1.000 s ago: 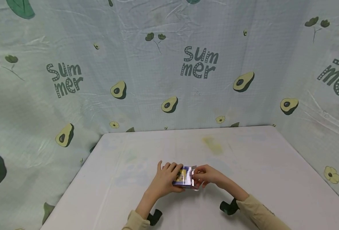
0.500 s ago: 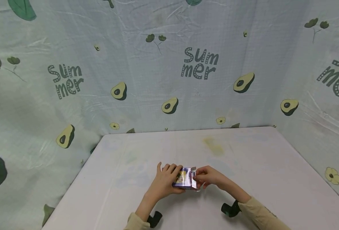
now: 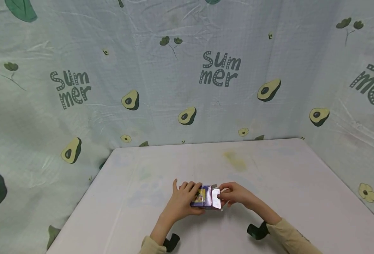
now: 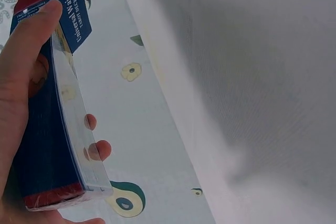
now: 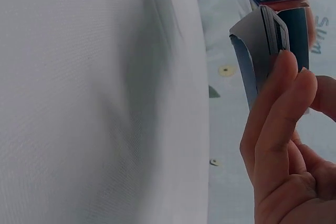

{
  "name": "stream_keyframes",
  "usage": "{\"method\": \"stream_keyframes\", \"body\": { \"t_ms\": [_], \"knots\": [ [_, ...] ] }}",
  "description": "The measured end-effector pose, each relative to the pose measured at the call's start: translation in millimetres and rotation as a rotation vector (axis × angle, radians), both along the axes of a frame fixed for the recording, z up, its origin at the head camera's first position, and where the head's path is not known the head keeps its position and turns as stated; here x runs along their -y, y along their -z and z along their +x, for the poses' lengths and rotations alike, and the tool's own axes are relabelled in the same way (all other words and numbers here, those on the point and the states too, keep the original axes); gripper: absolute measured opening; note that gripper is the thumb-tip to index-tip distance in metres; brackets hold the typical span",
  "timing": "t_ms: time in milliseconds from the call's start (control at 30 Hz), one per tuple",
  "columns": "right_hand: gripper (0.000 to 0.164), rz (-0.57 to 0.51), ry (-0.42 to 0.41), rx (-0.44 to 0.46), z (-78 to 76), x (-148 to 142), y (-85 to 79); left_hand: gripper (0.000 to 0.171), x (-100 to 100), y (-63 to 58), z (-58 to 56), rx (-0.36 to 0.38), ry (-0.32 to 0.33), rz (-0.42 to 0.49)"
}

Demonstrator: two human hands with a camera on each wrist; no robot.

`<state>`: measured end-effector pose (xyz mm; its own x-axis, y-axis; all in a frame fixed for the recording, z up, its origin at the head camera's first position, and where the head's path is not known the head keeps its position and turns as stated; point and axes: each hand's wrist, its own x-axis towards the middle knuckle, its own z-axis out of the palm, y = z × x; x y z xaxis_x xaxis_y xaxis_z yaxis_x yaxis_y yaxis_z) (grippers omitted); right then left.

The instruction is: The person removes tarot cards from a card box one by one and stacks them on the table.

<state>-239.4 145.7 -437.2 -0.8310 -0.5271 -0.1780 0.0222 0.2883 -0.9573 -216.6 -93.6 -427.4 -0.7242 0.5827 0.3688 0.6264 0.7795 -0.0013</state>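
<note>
A tarot card box [image 3: 200,196] in blue and purple with a clear window hangs just over the table. My left hand [image 3: 184,198] grips it round its sides, thumb along the blue face in the left wrist view. The box's right end stands open. Its blue end flap [image 4: 74,17], lettered "Universal Waite Tarot Deck", is folded outward, its white inside up in the head view. My right hand [image 3: 236,194] pinches at this flap with bent fingers. In the right wrist view, thin layered edges [image 5: 275,31] show inside the opening by the fingertips.
A white cloth-covered table [image 3: 142,218] spreads under both hands. Behind it and at the sides hangs a pale curtain [image 3: 155,77] printed with avocados and "summer". Dark wrist cameras [image 3: 257,231] sit below each forearm.
My right hand has shifted slightly right, and the flap has swung outward, showing more of its white inside. My left hand keeps its hold on the box.
</note>
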Motion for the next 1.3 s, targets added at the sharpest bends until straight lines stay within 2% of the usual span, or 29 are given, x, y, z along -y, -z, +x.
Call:
{"method": "stream_keyframes", "body": {
  "t_ms": [233,600,1300],
  "knots": [
    [0.039,-0.001,0.017,-0.001,0.0,-8.0,-4.0,0.08,1.6,-2.4,-2.3,-0.025,-0.006,-0.022],
    [0.038,0.006,0.058,-0.004,1.8,-17.7,-7.5,0.078,1.6,-5.1,-5.4,-0.051,0.006,-0.022],
    [0.039,0.014,0.093,0.02,2.6,-29.4,-4.9,0.077,5.2,2.4,-3.8,-0.001,0.007,0.014]
  ]
}}
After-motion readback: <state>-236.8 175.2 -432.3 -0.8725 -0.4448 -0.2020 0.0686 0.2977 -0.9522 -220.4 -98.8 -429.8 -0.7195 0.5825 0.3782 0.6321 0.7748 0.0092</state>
